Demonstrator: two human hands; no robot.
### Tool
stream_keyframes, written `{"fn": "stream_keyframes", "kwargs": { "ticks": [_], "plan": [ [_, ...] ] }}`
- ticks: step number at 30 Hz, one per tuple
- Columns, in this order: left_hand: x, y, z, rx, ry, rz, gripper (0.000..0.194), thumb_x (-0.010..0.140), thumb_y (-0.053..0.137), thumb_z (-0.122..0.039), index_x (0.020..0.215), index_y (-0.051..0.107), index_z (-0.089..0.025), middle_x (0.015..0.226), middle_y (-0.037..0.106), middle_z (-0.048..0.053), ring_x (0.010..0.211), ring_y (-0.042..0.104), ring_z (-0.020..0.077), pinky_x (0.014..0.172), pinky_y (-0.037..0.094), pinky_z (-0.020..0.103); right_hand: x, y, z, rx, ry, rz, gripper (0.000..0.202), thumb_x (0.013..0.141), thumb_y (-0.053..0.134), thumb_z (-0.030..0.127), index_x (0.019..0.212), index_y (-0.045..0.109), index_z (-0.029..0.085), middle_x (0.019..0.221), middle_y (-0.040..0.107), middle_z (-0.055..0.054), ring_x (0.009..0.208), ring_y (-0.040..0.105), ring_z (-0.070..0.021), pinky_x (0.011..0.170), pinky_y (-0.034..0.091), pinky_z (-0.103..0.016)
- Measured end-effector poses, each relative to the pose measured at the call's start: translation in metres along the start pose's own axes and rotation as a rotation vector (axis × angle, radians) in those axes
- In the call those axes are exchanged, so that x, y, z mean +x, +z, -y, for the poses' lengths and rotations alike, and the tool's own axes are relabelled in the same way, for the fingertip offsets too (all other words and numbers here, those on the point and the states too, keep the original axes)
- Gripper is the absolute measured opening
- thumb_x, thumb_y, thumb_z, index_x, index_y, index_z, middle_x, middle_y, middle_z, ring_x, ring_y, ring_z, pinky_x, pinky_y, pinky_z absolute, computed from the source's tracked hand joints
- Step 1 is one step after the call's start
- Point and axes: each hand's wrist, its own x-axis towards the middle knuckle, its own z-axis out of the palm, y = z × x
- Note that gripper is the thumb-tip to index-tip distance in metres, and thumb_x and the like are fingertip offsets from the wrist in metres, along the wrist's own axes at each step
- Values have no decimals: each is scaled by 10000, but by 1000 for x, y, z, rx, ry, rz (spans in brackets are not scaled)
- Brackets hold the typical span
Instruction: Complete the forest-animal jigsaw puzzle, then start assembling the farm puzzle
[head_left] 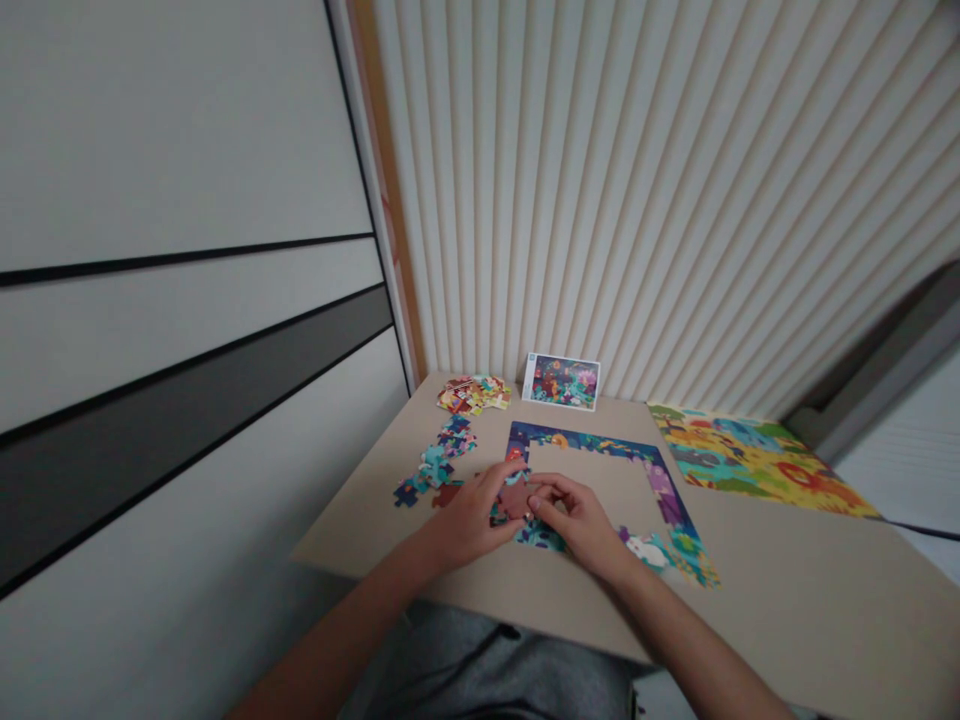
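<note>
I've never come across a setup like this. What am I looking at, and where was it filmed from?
There is no machine here: one camera, worn on a person's head, looks forward and down. You see that person's bare left hand and right hand over a table. Both touch a reddish-brown puzzle section; whether it is lifted is hard to tell. Around it lies a partly built puzzle border, with loose pieces to the left and a second pile behind them. A picture card stands at the back; a yellow animal picture lies right.
</note>
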Motion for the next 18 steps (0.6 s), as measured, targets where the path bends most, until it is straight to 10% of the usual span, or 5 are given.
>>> {"fn": "stream_keyframes", "kwargs": {
  "ticks": [8, 18],
  "plan": [
    [-3, 0, 14, -10, -141, -195, 597, 873, 699, -323, 1400, 427, -253, 1143, 679, 57, 914, 682, 203, 885, 572, 387, 0, 1, -1, 107, 8, 18, 633, 892, 679, 414, 1454, 463, 218, 865, 700, -14, 806, 641, -169, 755, 481, -304],
    [-36, -19, 22, 322, -49, 6, 510, 926, 608, -360, 1420, 506, -283, 1400, 566, 91, 1308, 508, 276, 1129, 394, 468, 1, 0, -7, 47, 23, -49, 614, 890, 677, 431, 1428, 478, 214, 829, 672, 2, 771, 629, -166, 734, 478, -300]
  ]
}}
